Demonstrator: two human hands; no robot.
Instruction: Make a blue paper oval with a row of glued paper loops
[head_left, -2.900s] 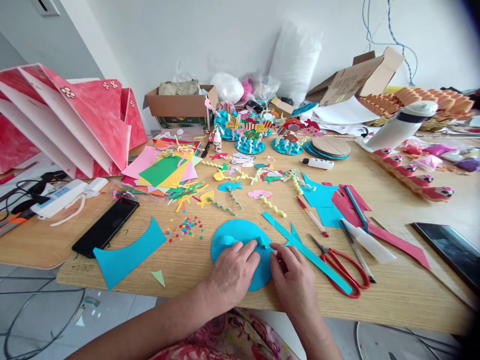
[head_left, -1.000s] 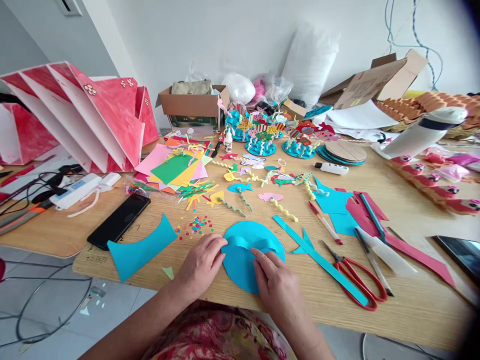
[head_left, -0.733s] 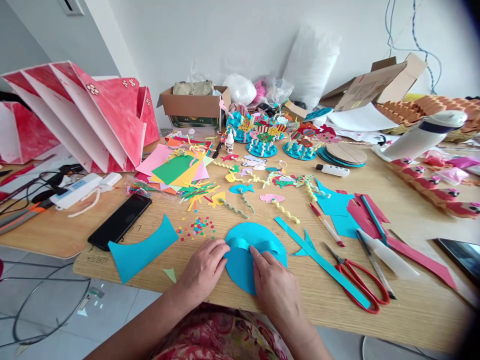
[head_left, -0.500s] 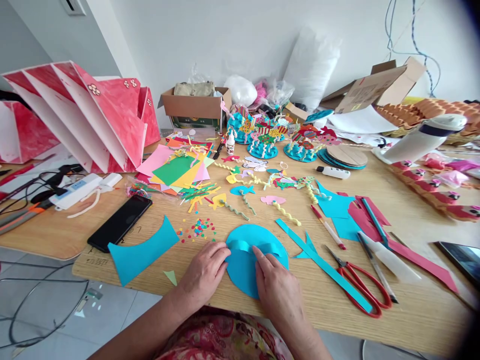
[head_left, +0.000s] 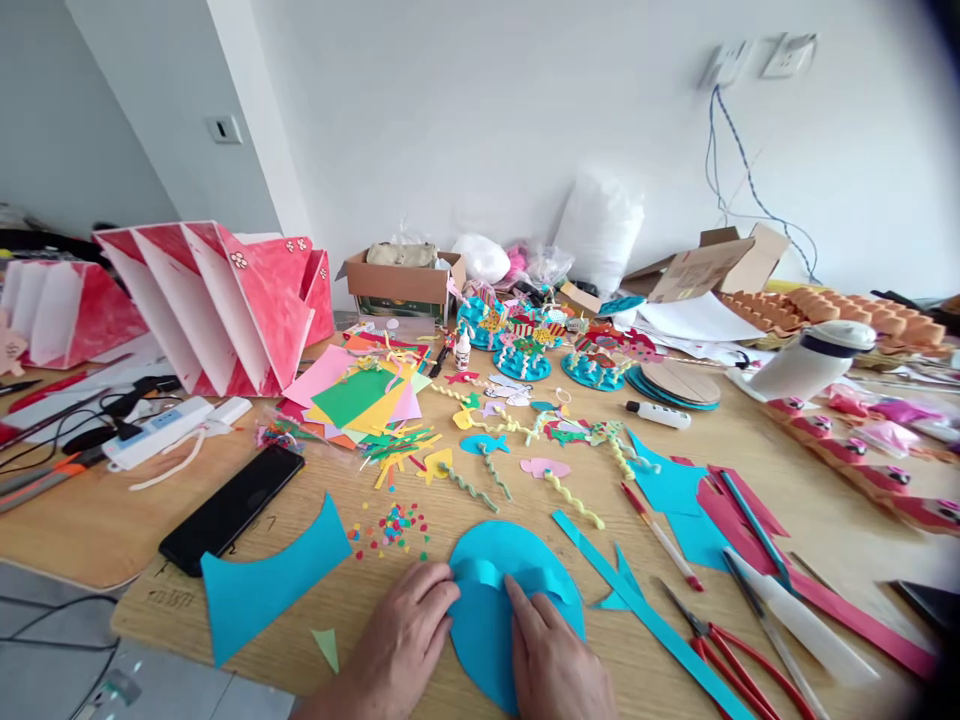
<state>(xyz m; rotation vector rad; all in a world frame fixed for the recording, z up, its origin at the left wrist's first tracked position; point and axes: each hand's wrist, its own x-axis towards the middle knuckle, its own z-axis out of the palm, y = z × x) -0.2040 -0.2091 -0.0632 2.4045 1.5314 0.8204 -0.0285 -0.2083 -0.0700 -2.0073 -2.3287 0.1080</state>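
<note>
A round blue paper disc (head_left: 495, 548) lies on the wooden table (head_left: 825, 505) at the near edge, with a wavy blue paper strip (head_left: 487, 575) laid across it. My left hand (head_left: 401, 645) rests at the disc's left rim, fingers curled, tips on the strip's left end. My right hand (head_left: 555, 660) lies on the disc, fingers stretched and pressing on the strip near its middle.
Red-handled scissors (head_left: 742, 675), pencils and a long blue strip (head_left: 645, 615) lie to the right. A black phone (head_left: 232, 508) and a curved blue offcut (head_left: 262, 585) sit to the left. Coloured sheets (head_left: 360, 395), paper fish, finished blue craft pieces (head_left: 525, 350) and boxes fill the far side.
The camera has tilted upward, so hands and disc sit lower in the picture. Since 2.9 s ago both hands slid left along the strip; in the last second they barely moved.
</note>
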